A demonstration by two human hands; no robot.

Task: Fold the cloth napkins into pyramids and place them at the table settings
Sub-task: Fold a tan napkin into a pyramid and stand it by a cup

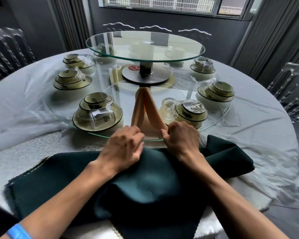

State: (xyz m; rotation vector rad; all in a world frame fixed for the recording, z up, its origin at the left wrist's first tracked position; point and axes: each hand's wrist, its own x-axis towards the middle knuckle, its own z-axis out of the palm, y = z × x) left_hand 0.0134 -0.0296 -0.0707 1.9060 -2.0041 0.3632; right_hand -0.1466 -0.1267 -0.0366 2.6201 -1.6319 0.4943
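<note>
Head view: a peach napkin (146, 111), smooth cloth rolled into two soft tubes that meet in a peak, stands as a tall triangle on the near edge of the glass turntable (221, 116). The left hand (123, 147) curls its fingers at the napkin's left foot; the right hand (180, 137) pinches the right foot, though the fingertips are partly hidden by the knuckles. Dark green cloths (145, 183), matte with a wavy hem, lie rumpled under both wrists on the table's (24, 107) near edge. Plastic-wrapped bowl sets (97, 112) ring the turntable; those behind the raised glass tier (145, 44) are blurred.
</note>
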